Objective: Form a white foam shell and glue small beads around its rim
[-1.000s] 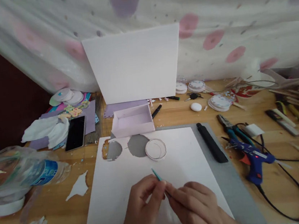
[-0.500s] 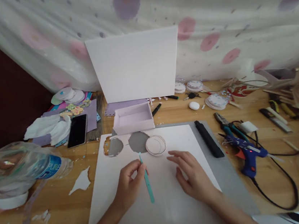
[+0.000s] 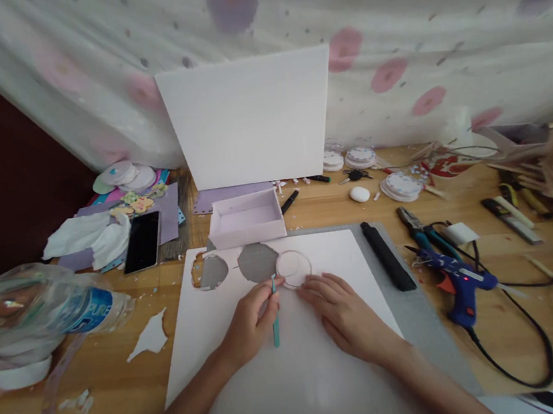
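My left hand (image 3: 250, 321) is closed around a slim teal craft knife (image 3: 276, 328), its narrow tip pointing away from me. One fingertip of that hand meets the left edge of a thin round outline, a wire-like ring or disc (image 3: 294, 268), on the white board (image 3: 302, 378). My right hand (image 3: 342, 313) lies flat at the ring's lower right edge, fingers stretched out and holding nothing. Left of the ring, the board has two rounded cut-out holes; grey mat (image 3: 257, 263) shows through one of them.
A shallow pale box (image 3: 246, 217) stands behind the board. To the right lie a black tube-shaped object (image 3: 387, 257), pliers (image 3: 412, 224) and a blue glue gun (image 3: 462, 285) with its cable. A phone (image 3: 142, 242) and a plastic bottle (image 3: 92, 310) are on the left.
Both hands have moved in to the ring, the left one rightward with the knife. The ring has shifted slightly right, and my right fingers have come down flat beside it.
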Available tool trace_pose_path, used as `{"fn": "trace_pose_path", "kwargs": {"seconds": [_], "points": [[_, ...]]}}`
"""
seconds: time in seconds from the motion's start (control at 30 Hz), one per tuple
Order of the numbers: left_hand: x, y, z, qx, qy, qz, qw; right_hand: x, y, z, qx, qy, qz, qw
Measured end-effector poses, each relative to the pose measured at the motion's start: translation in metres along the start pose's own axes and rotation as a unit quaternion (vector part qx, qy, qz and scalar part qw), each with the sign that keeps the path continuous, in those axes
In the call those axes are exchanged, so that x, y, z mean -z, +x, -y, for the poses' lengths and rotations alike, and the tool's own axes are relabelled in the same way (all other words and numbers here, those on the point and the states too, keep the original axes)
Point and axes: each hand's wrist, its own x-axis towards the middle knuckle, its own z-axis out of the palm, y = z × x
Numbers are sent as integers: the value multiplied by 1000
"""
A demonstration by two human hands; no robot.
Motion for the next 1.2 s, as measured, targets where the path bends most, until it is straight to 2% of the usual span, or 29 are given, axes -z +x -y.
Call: {"fn": "trace_pose_path", "kwargs": {"seconds": [0.13,0.23,0.37,0.57,0.77,0.83,0.9,0.93,0.97,1.0,1.03,1.07,1.13,1.17,1.2], "points": [[4,13,3,0,1,-5,1000,1,-1,0,53,60,-35,996],[8,17,1,-4,0,-19,1000,-2,-3,-8,21,37,-58,997],[10,8,-4,11,-8,-46,999,-10,-4,-16,-12,14,-39,999],[5,-8,-2,44,-74,5,996,-14,-4,-17,-25,10,-30,999],[4,-8,4,75,-116,29,990,-8,-1,-23,-30,-21,-22,999],[3,-7,5,83,-137,41,986,-5,-4,-24,-17,-15,-42,999],[3,-8,5,85,-154,52,983,-1,-14,-23,-27,-17,-108,994],[2,-8,6,84,-160,55,982,2,-23,-22,-53,-30,-166,984],[2,-7,7,83,-166,57,981,5,-33,-21,-101,-55,-245,963],[2,-7,8,80,-171,58,980,8,-45,-21,-164,-92,-328,926],[2,-6,9,78,-173,60,980,12,-57,-21,-239,-135,-403,873],[2,-6,10,76,-173,61,980,15,-70,-22,-320,-168,-453,815],[2,-3,11,75,-167,62,981,20,-91,-28,-465,-202,-476,718],[2,-2,12,75,-163,62,982,21,-100,-33,-510,-201,-457,700],[1,-2,13,74,-160,63,982,21,-106,-39,-532,-194,-430,703]]}}
